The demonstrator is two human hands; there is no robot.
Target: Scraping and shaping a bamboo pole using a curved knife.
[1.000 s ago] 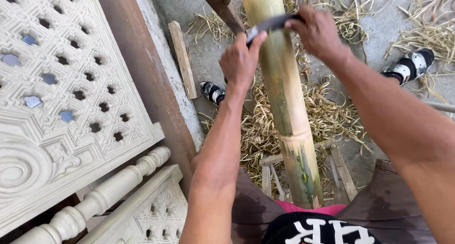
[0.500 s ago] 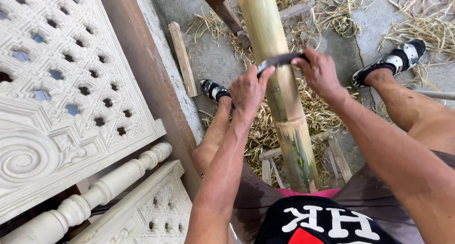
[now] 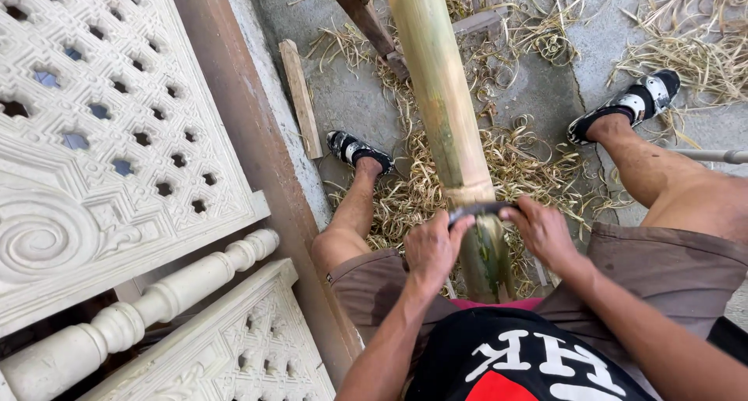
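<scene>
Concrete ground (image 3: 351, 97) forms the work area, littered with pale bamboo shavings (image 3: 413, 190) around the seated person's feet. Carved white lattice panels (image 3: 117, 136) and a turned white baluster (image 3: 148, 307) lean along the person's left side, beside a brown timber beam (image 3: 249, 159). A loose wooden slat (image 3: 300, 97) lies on the concrete near the left sandal (image 3: 358, 150); the right sandal (image 3: 627, 105) sits well apart on the other side. A thick bamboo pole (image 3: 444, 113) runs between the legs, its near end green and close against the body, its far portion scraped yellowish. A dark curved blade (image 3: 479, 209) lies across the pole just below a node ring. The left hand (image 3: 432, 249) is closed in a fist around the blade's left end; the right hand (image 3: 545, 233) is closed around its right end, fingers curled over. Both hands rest against the pole's sides.
</scene>
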